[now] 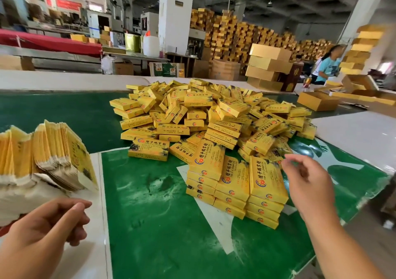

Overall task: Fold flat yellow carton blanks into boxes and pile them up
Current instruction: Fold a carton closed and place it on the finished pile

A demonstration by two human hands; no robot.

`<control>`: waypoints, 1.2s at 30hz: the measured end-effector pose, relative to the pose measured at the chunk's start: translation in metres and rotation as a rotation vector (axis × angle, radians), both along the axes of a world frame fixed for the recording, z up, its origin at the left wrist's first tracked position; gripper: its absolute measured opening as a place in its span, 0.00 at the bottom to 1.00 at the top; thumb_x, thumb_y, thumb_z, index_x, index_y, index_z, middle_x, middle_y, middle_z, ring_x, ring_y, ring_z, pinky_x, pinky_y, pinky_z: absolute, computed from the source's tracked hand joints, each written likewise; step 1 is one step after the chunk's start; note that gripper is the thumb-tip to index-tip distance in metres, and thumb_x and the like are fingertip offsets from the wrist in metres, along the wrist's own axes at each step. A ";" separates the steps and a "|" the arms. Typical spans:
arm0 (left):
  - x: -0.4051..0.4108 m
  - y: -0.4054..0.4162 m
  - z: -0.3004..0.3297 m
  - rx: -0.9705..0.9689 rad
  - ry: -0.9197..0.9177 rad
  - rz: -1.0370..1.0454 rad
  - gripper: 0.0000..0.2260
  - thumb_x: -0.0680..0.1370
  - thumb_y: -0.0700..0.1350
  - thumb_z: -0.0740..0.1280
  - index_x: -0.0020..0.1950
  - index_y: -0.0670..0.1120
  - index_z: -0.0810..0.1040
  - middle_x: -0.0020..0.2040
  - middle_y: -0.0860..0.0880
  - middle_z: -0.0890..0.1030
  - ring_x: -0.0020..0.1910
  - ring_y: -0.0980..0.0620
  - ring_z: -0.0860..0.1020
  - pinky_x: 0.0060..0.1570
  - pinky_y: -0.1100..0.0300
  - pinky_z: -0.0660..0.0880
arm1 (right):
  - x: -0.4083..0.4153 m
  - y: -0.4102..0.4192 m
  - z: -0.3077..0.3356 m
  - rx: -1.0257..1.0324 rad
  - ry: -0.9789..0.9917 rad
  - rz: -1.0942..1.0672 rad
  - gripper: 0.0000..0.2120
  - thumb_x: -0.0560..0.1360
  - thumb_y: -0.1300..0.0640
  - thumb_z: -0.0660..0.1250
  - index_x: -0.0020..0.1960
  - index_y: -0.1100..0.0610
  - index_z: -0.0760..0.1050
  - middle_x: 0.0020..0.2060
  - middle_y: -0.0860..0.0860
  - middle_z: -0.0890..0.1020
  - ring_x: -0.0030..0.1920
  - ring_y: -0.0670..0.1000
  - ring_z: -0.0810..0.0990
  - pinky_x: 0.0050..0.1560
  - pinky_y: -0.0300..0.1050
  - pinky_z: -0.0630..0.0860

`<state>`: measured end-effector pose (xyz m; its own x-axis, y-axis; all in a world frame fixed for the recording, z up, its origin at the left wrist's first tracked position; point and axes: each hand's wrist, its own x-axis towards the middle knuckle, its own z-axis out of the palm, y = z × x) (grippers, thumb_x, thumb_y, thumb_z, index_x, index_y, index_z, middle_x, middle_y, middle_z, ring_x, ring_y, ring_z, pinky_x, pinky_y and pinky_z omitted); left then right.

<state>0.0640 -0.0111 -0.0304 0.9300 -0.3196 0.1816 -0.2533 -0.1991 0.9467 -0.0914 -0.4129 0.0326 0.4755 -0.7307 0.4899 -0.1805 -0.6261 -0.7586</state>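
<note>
Between boxes; neither hand holding anything.

Left hand (49, 225) at 8 o'clock, fingers loosely curled, empty, just below the stack of flat blanks (53, 156) at 9 o'clock. Blanks standing on edge and fanned, leaning right, lower flaps splayed over a white sheet (100, 214).

Right hand (304, 182) at 4 o'clock, fingers relaxed and slightly bent, empty, hovering just beside the near neat stacks (235, 186) at centre-right. Touching the top box or not: cannot tell.

Loose heap of folded boxes (214, 116) behind, at 12 to 1 o'clock, on the green table (160, 225).

Risks, judged from the layout:
- Fanned blanks already tilting; a careless pull at the outermost one likely to drag neighbours along or tip the whole fan onto the table.
- Grabbing two blanks instead of one likely, edges packed tight.
- Right wrist close to the nearest neat stack, top box (267, 178) sitting slightly askew; a sweep back toward the blanks could knock it off or shear the column.
- Neat stacks butted against the heap's near slope; boxes sliding down could push them out of line.
- Glossy white sheet under the blanks, probably slippery; stack base could skid when tugged.
</note>
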 end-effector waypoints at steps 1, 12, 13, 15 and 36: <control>0.001 -0.002 -0.001 -0.052 0.007 0.043 0.07 0.78 0.40 0.65 0.45 0.46 0.83 0.34 0.46 0.83 0.32 0.45 0.81 0.31 0.52 0.79 | 0.004 0.014 0.007 -0.042 -0.022 0.063 0.09 0.75 0.48 0.66 0.53 0.49 0.79 0.38 0.55 0.80 0.36 0.50 0.77 0.31 0.44 0.72; -0.004 -0.005 0.005 -0.279 -0.082 0.325 0.09 0.78 0.40 0.67 0.38 0.46 0.82 0.30 0.43 0.79 0.25 0.53 0.75 0.24 0.64 0.72 | 0.140 0.212 -0.014 -0.210 0.242 0.830 0.22 0.76 0.50 0.67 0.68 0.55 0.74 0.52 0.47 0.81 0.49 0.43 0.79 0.46 0.37 0.79; -0.005 -0.004 0.006 -0.295 -0.071 0.334 0.10 0.77 0.39 0.67 0.37 0.44 0.81 0.29 0.43 0.78 0.25 0.53 0.74 0.24 0.64 0.71 | 0.156 0.223 -0.022 -0.237 0.319 0.835 0.26 0.76 0.49 0.67 0.72 0.54 0.69 0.60 0.49 0.80 0.56 0.45 0.78 0.55 0.40 0.77; -0.005 -0.003 0.009 -0.320 -0.052 0.345 0.11 0.77 0.38 0.66 0.35 0.43 0.80 0.28 0.44 0.78 0.25 0.53 0.73 0.24 0.63 0.70 | 0.186 0.243 -0.033 -0.257 0.449 0.859 0.34 0.74 0.47 0.66 0.77 0.52 0.60 0.71 0.51 0.72 0.68 0.51 0.71 0.64 0.42 0.68; -0.007 0.000 0.014 -0.372 0.089 0.266 0.12 0.79 0.39 0.64 0.37 0.45 0.81 0.30 0.45 0.78 0.27 0.52 0.74 0.26 0.62 0.71 | 0.162 0.201 -0.010 -0.324 -0.185 0.610 0.12 0.75 0.64 0.72 0.36 0.52 0.77 0.21 0.39 0.73 0.22 0.37 0.71 0.22 0.26 0.61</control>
